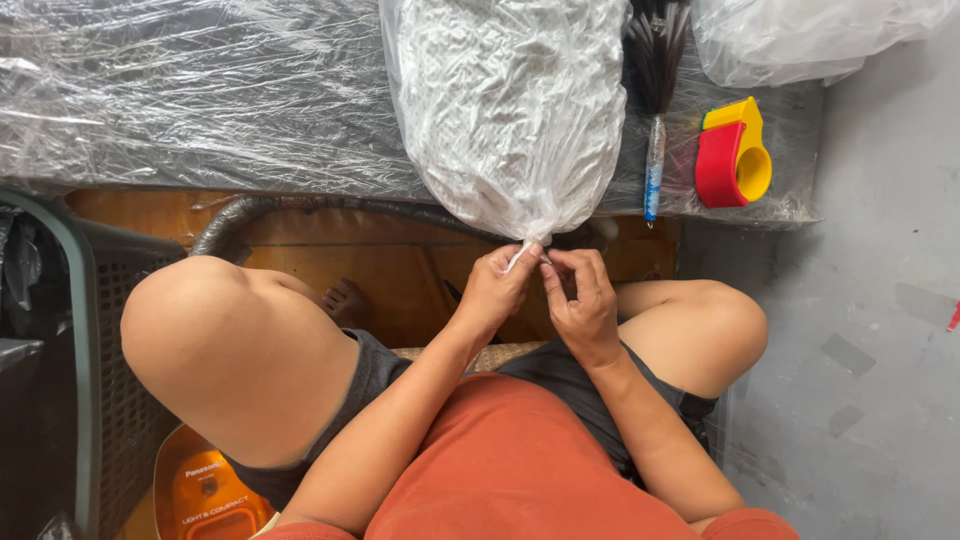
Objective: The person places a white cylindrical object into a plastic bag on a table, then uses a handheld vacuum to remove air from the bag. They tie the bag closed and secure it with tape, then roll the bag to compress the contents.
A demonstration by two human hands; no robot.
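Note:
A clear plastic bag (510,100) stuffed with white crinkled material lies on a plastic-wrapped table (200,100), its gathered neck hanging over the near edge. My left hand (495,290) pinches that twisted neck just below the bag. My right hand (580,300) meets it from the right, fingers closed on the same neck end. Both hands sit above my knees, in front of my orange shirt.
A red and yellow tape dispenser (733,155) and a dark brush with a blue handle (655,100) lie on the table at the right. Another filled clear bag (800,35) sits at the top right. A dark mesh basket (95,350) stands left; grey floor (880,330) right.

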